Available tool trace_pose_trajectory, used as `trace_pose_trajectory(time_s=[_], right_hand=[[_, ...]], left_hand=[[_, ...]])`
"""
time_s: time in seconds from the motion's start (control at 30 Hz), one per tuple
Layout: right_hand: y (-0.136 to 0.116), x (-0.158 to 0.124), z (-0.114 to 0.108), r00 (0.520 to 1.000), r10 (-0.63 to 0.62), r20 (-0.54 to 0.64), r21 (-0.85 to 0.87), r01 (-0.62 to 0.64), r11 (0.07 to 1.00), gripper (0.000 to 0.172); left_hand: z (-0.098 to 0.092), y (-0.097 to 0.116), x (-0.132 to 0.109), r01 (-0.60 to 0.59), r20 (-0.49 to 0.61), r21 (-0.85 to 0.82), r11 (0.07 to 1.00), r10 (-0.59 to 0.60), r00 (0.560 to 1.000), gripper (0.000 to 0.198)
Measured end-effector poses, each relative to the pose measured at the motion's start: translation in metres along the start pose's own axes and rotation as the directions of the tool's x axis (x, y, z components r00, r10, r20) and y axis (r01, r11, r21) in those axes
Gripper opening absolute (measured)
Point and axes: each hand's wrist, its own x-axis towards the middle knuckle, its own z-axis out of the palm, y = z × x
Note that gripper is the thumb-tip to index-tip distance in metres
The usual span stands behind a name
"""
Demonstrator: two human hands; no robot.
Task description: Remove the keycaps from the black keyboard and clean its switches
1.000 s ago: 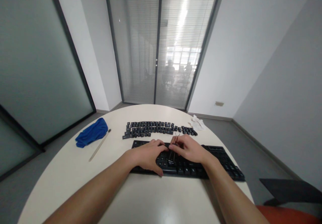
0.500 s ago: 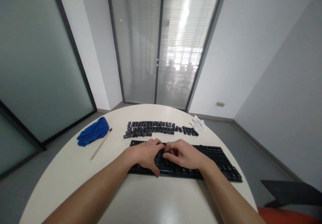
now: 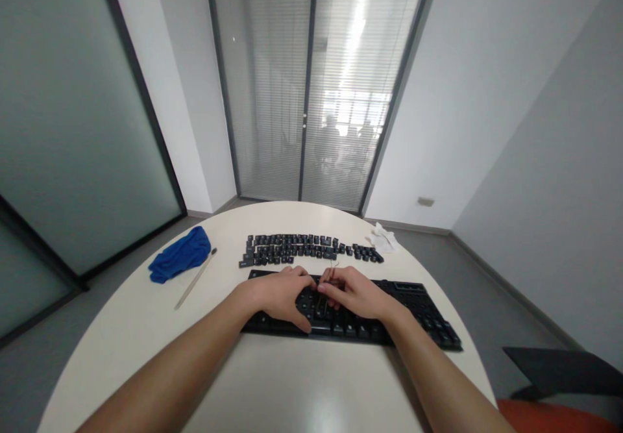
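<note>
A black keyboard (image 3: pixel 413 296) lies across the table in front of me, with keycaps gone from part of its left side. My left hand (image 3: pixel 280 295) rests spread on that left part, thumb near the front edge and fingers toward the back. Over the middle keys, my right hand (image 3: pixel 353 293) is closed in a pinch on a thin wire keycap puller (image 3: pixel 333 265). Its wires show above and below the fingers; the lower ends are close to the keys, and whether they touch a keycap I cannot tell. Behind the keyboard, loose black keycaps (image 3: pixel 287 250) lie in rows.
On the round white table (image 3: pixel 146 355), a blue cloth (image 3: pixel 180 254) and a thin brush (image 3: pixel 196 280) lie at the left. A crumpled white tissue (image 3: pixel 383 238) sits at the back right. A chair (image 3: pixel 567 371) stands beyond the table's right edge.
The keyboard has shifted slightly left. My right fingers have lifted and turned a little, so the puller's wires now show. My left hand has slid slightly left with the keyboard.
</note>
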Motion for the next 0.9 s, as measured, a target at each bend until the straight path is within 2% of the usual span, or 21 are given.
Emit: trace_pose_trajectory(time_s=[0.33,0.47,0.6,0.73,0.9], right_hand=[[0.008,0.003,0.001,0.999,0.042,-0.026,0.132,-0.038,0.991,0.031],[0.01,0.003,0.0,0.998,0.023,-0.057,0.111,-0.017,0.994,0.029],[0.01,0.004,-0.002,0.982,-0.017,-0.189,0.034,0.024,0.999,0.028],[0.009,0.004,-0.006,0.937,-0.095,-0.335,-0.047,0.084,0.995,0.025],[0.006,0.003,-0.006,0.915,-0.134,-0.381,-0.102,0.102,0.99,0.027]], left_hand=[[0.008,-0.006,0.002,-0.021,-0.06,-0.017,1.0,0.02,0.998,0.075],[0.006,-0.005,0.001,-0.025,-0.083,-0.036,0.999,0.022,0.996,0.073],[0.002,0.001,0.001,-0.017,-0.168,-0.075,0.997,0.004,0.986,0.058],[0.001,0.005,0.007,0.003,-0.304,-0.189,0.982,-0.062,0.951,0.038],[0.005,0.0,0.018,-0.009,-0.302,-0.431,0.902,-0.134,0.944,0.021]])
